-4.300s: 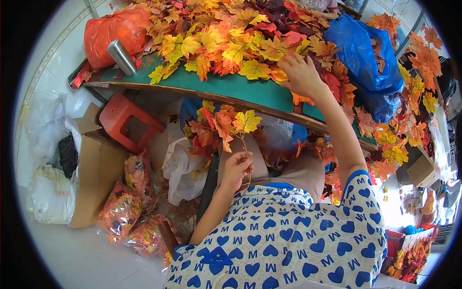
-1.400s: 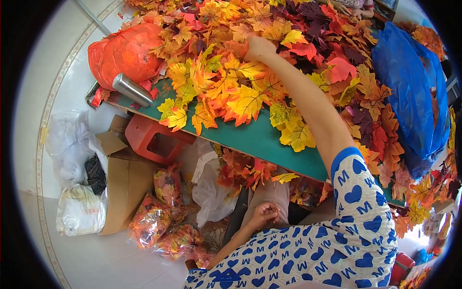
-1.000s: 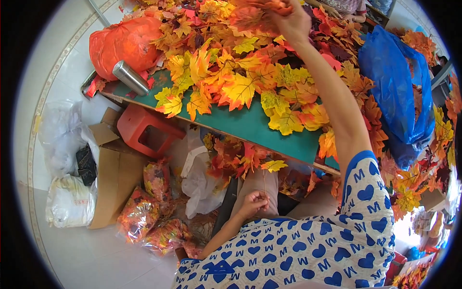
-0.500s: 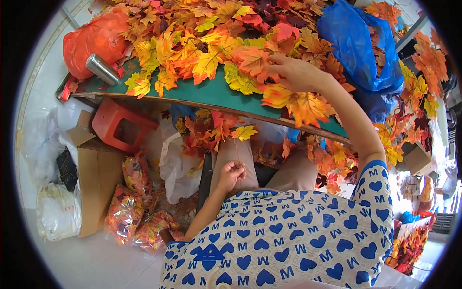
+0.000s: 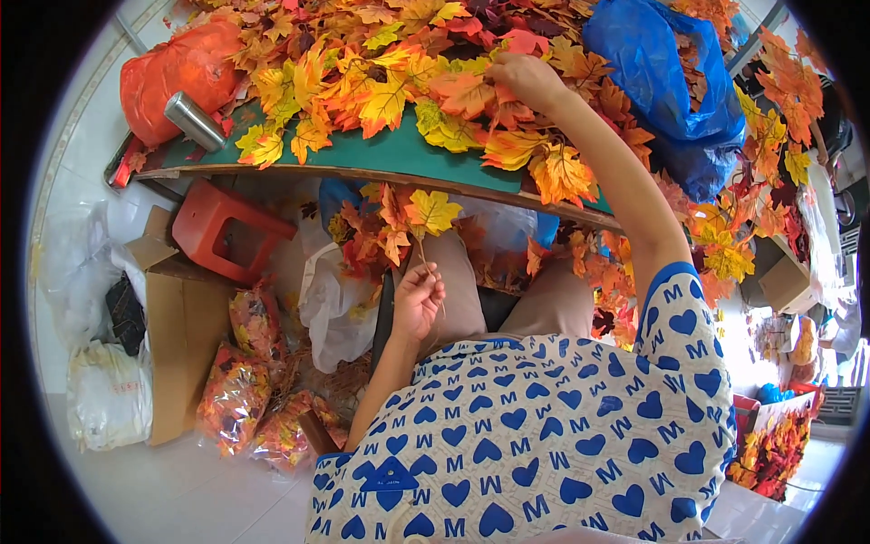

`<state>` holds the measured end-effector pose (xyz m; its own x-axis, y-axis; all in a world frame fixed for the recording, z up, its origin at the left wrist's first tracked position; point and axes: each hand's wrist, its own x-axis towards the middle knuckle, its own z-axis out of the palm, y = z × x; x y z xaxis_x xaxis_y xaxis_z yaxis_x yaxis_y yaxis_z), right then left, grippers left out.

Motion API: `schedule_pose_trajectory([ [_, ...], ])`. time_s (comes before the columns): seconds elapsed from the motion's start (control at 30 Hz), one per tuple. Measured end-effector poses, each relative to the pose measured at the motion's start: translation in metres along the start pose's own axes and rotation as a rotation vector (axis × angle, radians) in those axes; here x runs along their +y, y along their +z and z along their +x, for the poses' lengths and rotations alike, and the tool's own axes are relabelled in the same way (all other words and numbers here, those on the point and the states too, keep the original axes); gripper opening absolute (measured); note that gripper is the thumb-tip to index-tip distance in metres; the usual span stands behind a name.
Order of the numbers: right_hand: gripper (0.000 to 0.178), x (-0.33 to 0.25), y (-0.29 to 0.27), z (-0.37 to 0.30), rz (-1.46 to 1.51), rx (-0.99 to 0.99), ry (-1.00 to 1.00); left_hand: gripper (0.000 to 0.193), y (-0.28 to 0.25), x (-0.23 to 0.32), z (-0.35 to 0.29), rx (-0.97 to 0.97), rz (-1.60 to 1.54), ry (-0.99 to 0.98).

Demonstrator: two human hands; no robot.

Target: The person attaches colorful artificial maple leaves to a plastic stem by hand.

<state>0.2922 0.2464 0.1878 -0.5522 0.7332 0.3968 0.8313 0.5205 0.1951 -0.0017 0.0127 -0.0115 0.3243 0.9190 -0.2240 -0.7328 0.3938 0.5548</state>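
Low in front of my lap, my left hand (image 5: 420, 299) pinches the thin stem of a small bunch of artificial maple leaves. A yellow leaf (image 5: 433, 212) tops it, and orange leaves show close beside it. My right arm stretches over the green tabletop (image 5: 353, 161). There my right hand (image 5: 527, 80) dips into a heap of artificial maple leaves (image 5: 385, 102) with its fingers curled in. Just below these fingers lies an orange leaf (image 5: 462, 93), and beyond them a red one (image 5: 524, 42). What the fingertips grip is hidden.
A blue plastic bag (image 5: 666, 72) sits right of the heap. On the left are a red bag (image 5: 177, 77) and a steel tumbler (image 5: 195, 121). Below stand a red stool (image 5: 227, 234), a cardboard box (image 5: 186, 349) and clear bags of leaves (image 5: 234, 399).
My left hand has risen slightly, lifting the yellow leaf on its stem. My right hand has moved farther into the heap, and its fingers have curled. The view has shifted a little.
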Motion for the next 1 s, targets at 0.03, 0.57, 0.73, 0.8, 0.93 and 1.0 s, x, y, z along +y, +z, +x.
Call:
schedule_pose_trajectory([
  [0.03,0.018,-0.001,0.000,0.000,-0.006,0.031,0.008,0.019,0.001,0.004,-0.001,-0.004,0.008,0.008],
  [0.57,0.016,0.011,0.013,-0.007,0.033,0.070,-0.076,0.025,0.027,0.021,-0.006,-0.014,0.073,0.025],
  [0.73,0.014,0.000,0.005,-0.004,-0.064,0.065,-0.050,0.026,0.031,0.028,-0.009,0.012,0.080,0.014],
  [0.8,0.014,-0.002,0.002,-0.003,-0.050,0.090,0.002,0.026,0.032,0.030,-0.008,0.003,0.077,0.021],
  [0.93,0.014,0.014,-0.003,0.002,0.124,0.366,0.210,0.026,0.039,0.033,-0.008,0.009,0.089,0.030],
  [1.0,0.013,0.016,-0.010,0.002,0.127,0.352,0.247,0.026,0.040,0.033,-0.006,0.002,0.088,0.033],
])
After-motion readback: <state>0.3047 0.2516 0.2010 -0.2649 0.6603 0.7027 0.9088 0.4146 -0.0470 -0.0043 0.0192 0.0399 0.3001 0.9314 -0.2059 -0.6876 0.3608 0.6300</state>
